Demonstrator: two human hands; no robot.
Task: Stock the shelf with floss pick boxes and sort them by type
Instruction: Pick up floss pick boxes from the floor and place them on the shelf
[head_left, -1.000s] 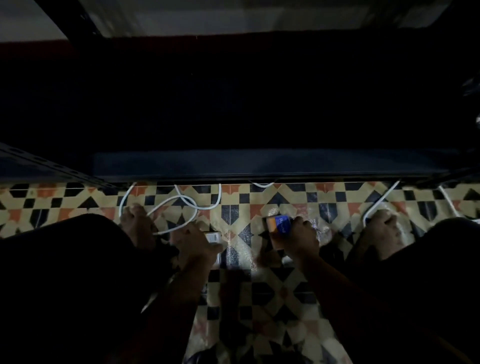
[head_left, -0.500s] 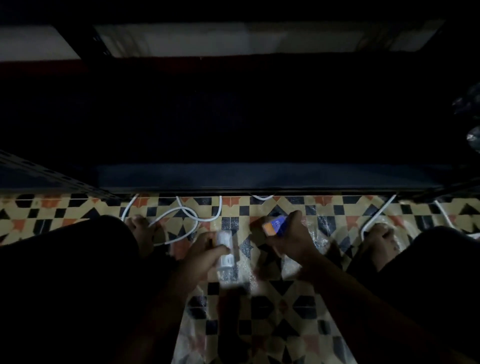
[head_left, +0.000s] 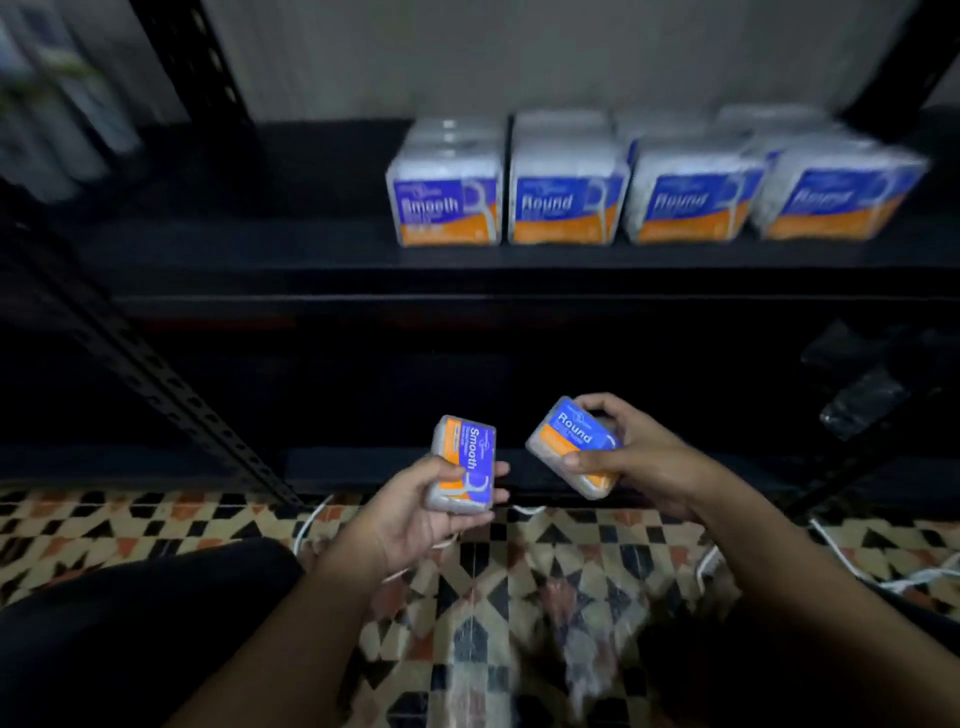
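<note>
A: We've got a box in each of our hands: the left hand (head_left: 415, 512) is wrapped around the small clear-plastic floss pick box with the blue and orange "Smooth" label (head_left: 464, 465), and the right hand (head_left: 631, 457) pinches the matching "Round" box (head_left: 574, 447) by its edges, tilted.

B: Both are held in front of the dark lower tier, below the black metal shelf (head_left: 260, 244) where the stock sits.

A: Up there the lone "Smooth" stack (head_left: 445, 202) stands just left of three "Round" stacks (head_left: 685, 200), touching in a row.

B: These look light and rigid to us, but the glossy plastic could slip, so we'd grip the narrow sides. The rounded corners and flat faces should stack neatly.
</note>
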